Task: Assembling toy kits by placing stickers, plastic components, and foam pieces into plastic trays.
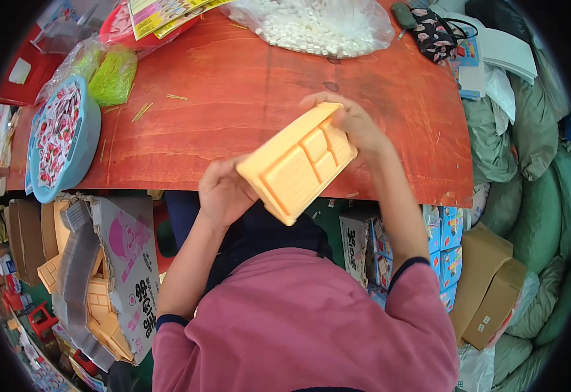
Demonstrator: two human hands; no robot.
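Observation:
Tilted above the front edge of the red table (207, 130), a yellow-orange moulded plastic tray (302, 166) shows raised panels of several sizes. At its lower left end my left hand (225, 195) grips it, the thumb along the side and the other fingers partly behind the tray. My right hand (357, 127) is closed on the upper right end, with fingers over the top rim and slightly blurred.
On the table's left stands a blue basin (83, 147) of small red-and-white packets, beside a bag of yellow-green strips (112, 78). A bag of white pieces (318, 29) lies at the back. Below left, a carton (125, 261) holds more yellow trays (106, 313); blue boxes (451, 228) are stacked below right.

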